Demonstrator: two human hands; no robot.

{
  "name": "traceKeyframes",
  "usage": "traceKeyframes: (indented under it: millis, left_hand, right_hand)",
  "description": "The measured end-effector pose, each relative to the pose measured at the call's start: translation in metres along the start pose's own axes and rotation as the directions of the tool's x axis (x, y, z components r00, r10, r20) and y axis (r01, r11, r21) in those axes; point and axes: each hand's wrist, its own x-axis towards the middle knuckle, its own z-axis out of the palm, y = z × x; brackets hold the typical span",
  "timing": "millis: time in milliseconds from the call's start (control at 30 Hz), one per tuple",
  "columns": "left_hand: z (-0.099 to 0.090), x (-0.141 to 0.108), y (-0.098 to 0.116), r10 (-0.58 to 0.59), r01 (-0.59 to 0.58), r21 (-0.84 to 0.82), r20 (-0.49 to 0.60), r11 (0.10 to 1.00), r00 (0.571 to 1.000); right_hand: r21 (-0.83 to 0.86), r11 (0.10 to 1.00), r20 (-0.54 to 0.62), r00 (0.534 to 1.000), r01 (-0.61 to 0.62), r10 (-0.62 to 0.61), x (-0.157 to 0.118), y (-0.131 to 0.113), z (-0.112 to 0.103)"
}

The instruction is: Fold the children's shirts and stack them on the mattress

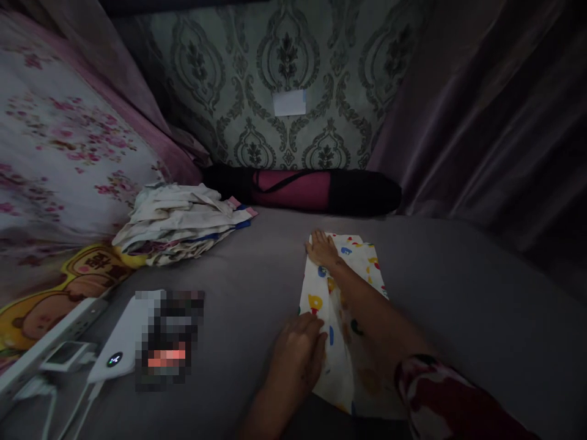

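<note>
A white cloth (337, 373) printed with yellow, blue and red figures lies as a long folded rectangle on the grey bed sheet, a loose crease running down its middle. Whether it is a garment I cannot tell. My right hand (323, 249) rests palm down on its far left corner, fingers stretched out, the forearm crossing over the cloth. At the near left edge, my left hand (298, 348) is bent around the cloth, fingers curled and slightly blurred. The right forearm and sleeve hide part of the cloth's right side.
A stack of folded pale clothes (178, 220) lies at the left. Near it are a yellow cartoon cushion (92, 269), a power strip (46, 348), a white power bank (126, 336) with cables and a pixelated object (172, 342). A black and maroon roll bag (298, 190) lies against the wall.
</note>
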Motion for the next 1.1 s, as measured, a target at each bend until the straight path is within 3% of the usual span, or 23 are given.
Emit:
traceKeyframes:
  millis: [167,267,433,533,667,800,967,1100]
  left_hand:
    - [-0.009,0.004,-0.001,-0.057,0.06,-0.096,0.027,0.994,0.998]
    - [-0.018,0.008,0.0,-0.183,0.191,-0.142,0.07,0.971,0.981]
    - [-0.032,0.013,0.004,-0.383,0.38,-0.174,0.016,0.908,0.923]
    - [-0.033,0.014,0.002,-0.462,0.442,-0.238,-0.034,0.865,0.886]
    - [-0.029,0.015,-0.009,-0.545,0.457,-0.402,-0.135,0.793,0.827]
    - [-0.026,0.017,-0.016,-0.592,0.416,-0.558,-0.176,0.719,0.786]
    - [-0.024,0.018,-0.018,-0.604,0.42,-0.585,-0.155,0.694,0.782]
    - [-0.021,0.019,-0.022,-0.579,0.414,-0.563,-0.145,0.715,0.802]
  right_hand:
    - [0.086,0.996,0.122,0.992,0.031,-0.041,0.002,0.009,-0.023]
    - [0.082,0.995,0.086,0.994,0.057,-0.064,-0.012,0.015,-0.029]
    - [-0.013,0.996,-0.027,0.996,0.09,-0.091,-0.049,0.021,-0.01]
    - [-0.042,0.996,-0.07,0.994,0.084,-0.087,-0.058,0.024,-0.001]
    - [0.024,0.995,-0.026,0.995,0.097,-0.096,-0.059,0.024,-0.009]
    - [0.041,0.992,-0.053,0.992,0.121,-0.118,-0.078,0.005,-0.018]
    - [0.014,0.992,-0.052,0.99,0.128,-0.128,-0.11,-0.022,-0.001]
    - [0.006,0.992,-0.042,0.992,0.123,-0.123,-0.113,-0.024,0.007]
